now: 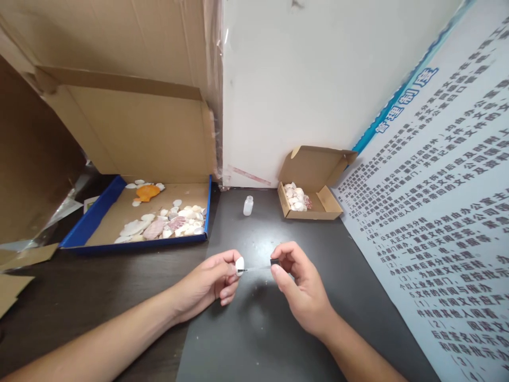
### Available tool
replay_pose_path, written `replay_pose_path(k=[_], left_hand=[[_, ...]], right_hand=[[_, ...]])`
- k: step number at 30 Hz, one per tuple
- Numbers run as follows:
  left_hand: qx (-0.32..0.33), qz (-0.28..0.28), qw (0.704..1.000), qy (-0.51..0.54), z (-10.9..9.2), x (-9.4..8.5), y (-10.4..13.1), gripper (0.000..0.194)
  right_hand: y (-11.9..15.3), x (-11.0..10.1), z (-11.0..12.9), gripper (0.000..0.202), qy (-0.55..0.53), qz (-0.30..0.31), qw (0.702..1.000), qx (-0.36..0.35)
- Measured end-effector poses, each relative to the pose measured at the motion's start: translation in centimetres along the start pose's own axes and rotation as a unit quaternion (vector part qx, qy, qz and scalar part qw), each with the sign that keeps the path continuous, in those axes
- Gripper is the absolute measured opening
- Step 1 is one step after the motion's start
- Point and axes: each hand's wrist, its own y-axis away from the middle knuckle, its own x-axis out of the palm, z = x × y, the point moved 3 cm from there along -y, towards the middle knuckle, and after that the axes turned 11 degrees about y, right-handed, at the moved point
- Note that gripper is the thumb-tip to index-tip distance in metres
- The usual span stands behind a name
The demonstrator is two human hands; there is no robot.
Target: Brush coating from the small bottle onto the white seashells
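Between the thumb and fingers of my left hand (212,278) is a small white seashell (239,264). My right hand (300,284) pinches the black cap of a brush (274,262), whose thin clear stem points left. The dark brush tip touches or nearly touches the shell; I cannot tell which. Beyond my hands a small translucent bottle (248,206) stands upright without a cap.
At the left, an open blue-edged cardboard box (99,233) holds many shells, including an orange scallop shell (147,192). A smaller brown box (314,215) with white shells stands at the back right. A printed board (437,185) slants along the right side. A white panel (318,79) rises behind.
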Motion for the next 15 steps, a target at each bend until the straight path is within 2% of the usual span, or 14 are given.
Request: replay_pose_path(k=[4, 9, 15], left_hand=[[0.002, 0.001, 1.000, -0.002, -0.02, 0.01, 0.02, 0.014], [0.000, 0.002, 1.000, 0.005, -0.05, 0.11, 0.14, 0.013], [0.003, -0.001, 1.000, 0.017, -0.16, 0.10, 0.12, 0.011]], right_hand=[[0.07, 0.02, -0.02, 0.009, 0.038, 0.001, 0.999, 0.003], [0.12, 0.00, -0.01, 0.006, -0.001, 0.006, 1.000, 0.004], [0.02, 0.03, -0.27, 0.004, 0.003, -0.007, 1.000, 0.004]])
